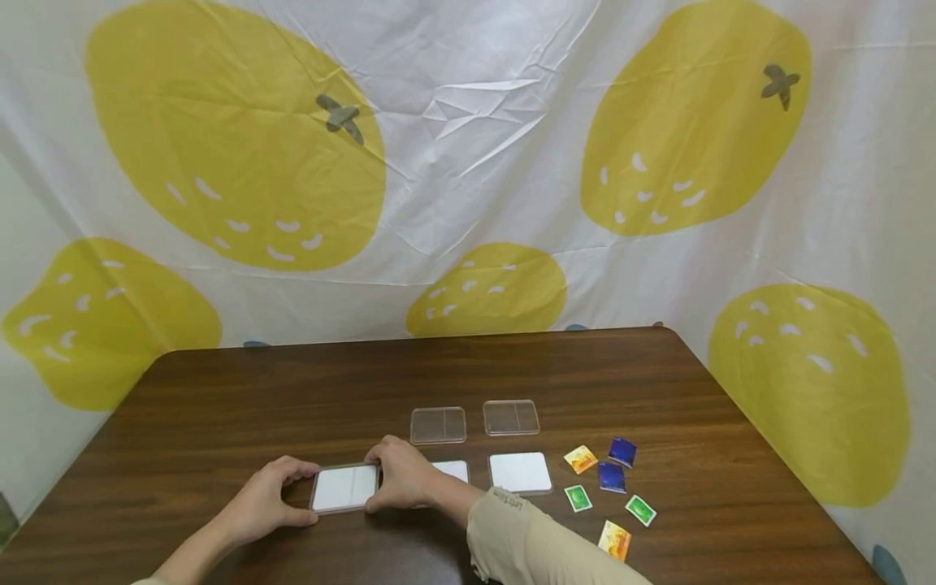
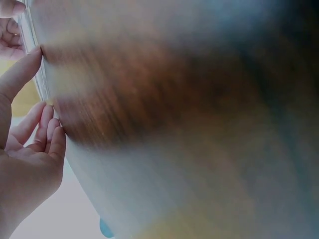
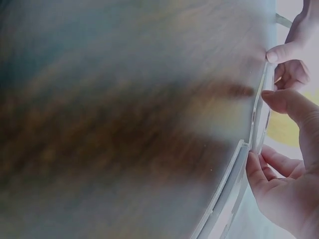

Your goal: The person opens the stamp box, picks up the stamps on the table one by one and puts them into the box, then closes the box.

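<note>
In the head view, a flat clear plastic case (image 1: 344, 488) with a white insert lies on the wooden table. My left hand (image 1: 263, 497) grips its left end, thumb at the near corner and forefinger at the far one. At the opposite end my right hand (image 1: 400, 479) holds the case between thumb and fingers. The left wrist view has the left fingertips (image 2: 57, 132) right at the table surface beside the case. A second white-filled case (image 1: 452, 470) is partly hidden behind the right hand. Farther right sits a third case (image 1: 520, 473) with a white insert.
Two clear, thin plastic covers (image 1: 438, 425) (image 1: 511, 417) lie behind the cases. Several small printed pieces are scattered at the right: blue ones (image 1: 612, 477), green ones (image 1: 578, 498) and orange ones (image 1: 615, 540). A lemon-patterned curtain (image 1: 468, 187) hangs behind the table (image 1: 292, 390).
</note>
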`<state>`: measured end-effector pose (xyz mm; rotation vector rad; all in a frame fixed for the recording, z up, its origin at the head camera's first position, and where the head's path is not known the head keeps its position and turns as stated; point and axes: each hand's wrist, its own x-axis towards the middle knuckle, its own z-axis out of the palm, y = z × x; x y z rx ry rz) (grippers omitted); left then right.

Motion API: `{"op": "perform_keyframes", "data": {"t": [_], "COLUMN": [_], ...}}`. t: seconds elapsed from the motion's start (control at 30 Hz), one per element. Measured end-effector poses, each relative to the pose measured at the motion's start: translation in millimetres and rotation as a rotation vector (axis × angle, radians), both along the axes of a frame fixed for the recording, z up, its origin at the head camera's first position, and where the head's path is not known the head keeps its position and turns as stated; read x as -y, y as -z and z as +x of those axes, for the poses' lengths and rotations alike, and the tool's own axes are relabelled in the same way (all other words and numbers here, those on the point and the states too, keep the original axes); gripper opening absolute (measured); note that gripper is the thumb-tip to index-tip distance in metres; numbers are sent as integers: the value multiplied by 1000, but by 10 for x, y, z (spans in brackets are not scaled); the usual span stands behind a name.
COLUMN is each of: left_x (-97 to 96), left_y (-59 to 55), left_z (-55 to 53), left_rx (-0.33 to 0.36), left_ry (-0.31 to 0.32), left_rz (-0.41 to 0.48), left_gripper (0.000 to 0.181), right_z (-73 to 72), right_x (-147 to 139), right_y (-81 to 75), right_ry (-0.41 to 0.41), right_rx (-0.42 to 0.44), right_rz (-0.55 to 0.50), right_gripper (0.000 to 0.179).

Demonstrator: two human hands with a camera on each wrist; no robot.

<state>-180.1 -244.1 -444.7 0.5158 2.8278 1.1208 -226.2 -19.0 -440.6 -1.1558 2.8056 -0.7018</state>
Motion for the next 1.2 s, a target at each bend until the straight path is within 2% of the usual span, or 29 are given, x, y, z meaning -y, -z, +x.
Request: {"op": "perform_keyframes", "data": {"t": [0.17,0.4,0.57,0.8,1.03,1.2], "left_x": [-6,-18,-25,-48,-64,-62], "left_y": [7,21,17,12,25,23], "left_z": [-7,-20,-7,-7,-15,-13], "left_rx": [-8,-13,-22,-20,-36,-14], "left_ry": [-6,-30,-36,-36,-44,-59], "left_rz": [-6,-13,-19,-22,-43,-31], "left_gripper": [60,58,57,54,54,55], "right_z": [-11,-50,-104,-240,-381,-475], "right_x": [-9,-30,-62,-104,-122,-107], "right_y": [-24,-121,-181,-138,-56,-12], "right_ry": [-15,-21,-36,-37,41,68], "right_rx": [12,-18,8,82,157,160], "right_rz": [-15,-5,-35,-139,-207,-218], "right_gripper": [48,47,48,50,48,49]}}
